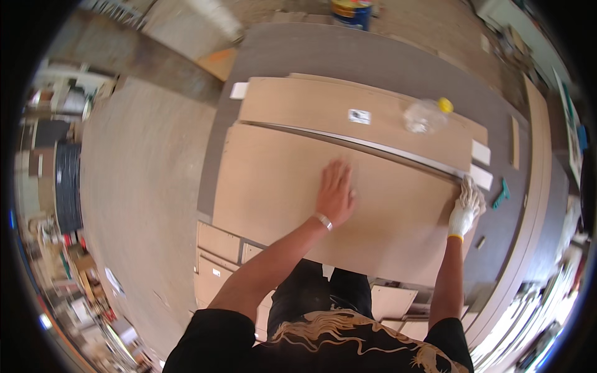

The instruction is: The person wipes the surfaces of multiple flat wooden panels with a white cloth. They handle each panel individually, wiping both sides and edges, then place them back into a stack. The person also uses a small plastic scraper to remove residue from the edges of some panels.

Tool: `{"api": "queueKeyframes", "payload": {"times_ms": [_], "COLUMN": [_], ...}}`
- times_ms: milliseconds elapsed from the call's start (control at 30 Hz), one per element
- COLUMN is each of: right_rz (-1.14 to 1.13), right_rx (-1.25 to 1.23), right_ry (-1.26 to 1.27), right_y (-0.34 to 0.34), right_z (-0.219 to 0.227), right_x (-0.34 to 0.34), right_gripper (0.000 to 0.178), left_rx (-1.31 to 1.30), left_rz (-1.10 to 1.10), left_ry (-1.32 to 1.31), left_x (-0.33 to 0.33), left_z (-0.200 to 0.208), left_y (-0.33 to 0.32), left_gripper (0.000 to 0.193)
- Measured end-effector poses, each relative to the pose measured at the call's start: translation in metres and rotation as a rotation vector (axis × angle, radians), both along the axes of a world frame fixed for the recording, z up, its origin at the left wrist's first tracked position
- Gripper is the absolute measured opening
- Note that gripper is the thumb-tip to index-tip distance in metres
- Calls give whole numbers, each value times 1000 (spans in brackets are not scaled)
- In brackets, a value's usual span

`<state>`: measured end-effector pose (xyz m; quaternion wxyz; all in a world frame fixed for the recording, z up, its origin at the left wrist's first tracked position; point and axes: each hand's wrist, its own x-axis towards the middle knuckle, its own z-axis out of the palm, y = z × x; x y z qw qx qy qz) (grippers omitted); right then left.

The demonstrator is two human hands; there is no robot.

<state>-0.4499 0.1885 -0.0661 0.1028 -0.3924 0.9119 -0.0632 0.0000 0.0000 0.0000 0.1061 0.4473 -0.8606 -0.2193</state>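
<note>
A large light-brown board [385, 211] lies flat in front of me, its near edge close to my body. My left hand [336, 196], bare with a band at the wrist, rests palm down on the middle of this board, fingers stretched. At its far right corner, my right hand [467, 210] wears a white knitted glove with greyed fingers. Those fingers are closed over the board's right edge; their undersides are hidden. Just beyond lies a second brown panel [298, 102] with a small white label [359, 117]. On that panel sits a clear plastic bottle [426, 116] with a yellow cap.
The boards rest on a grey-brown sheet [286, 46]. A green hand tool [501, 194] and a narrow strip [515, 143] lie on its right side. Smaller panels [217, 241] are below on the left. A blue and yellow can [351, 13] stands beyond the far edge.
</note>
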Motion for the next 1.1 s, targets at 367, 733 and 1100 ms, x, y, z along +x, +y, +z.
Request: {"api": "queueKeyframes", "payload": {"times_ms": [367,733,1100], "right_rz": [689,1342,1576], "right_rx": [-155,-375,-123], "right_ry": [128,-587,-456], "right_y": [-330,-291,-281], "right_z": [85,69,138], "right_x": [421,609,636], "right_gripper": [63,30,42], "left_rx": [62,106,-544], "left_rz": [28,-28,223], "left_ry": [-194,-133,-77], "left_x": [146,150,147], "left_z": [-6,-11,-18], "left_y": [24,17,19], "left_gripper": [66,64,73]}}
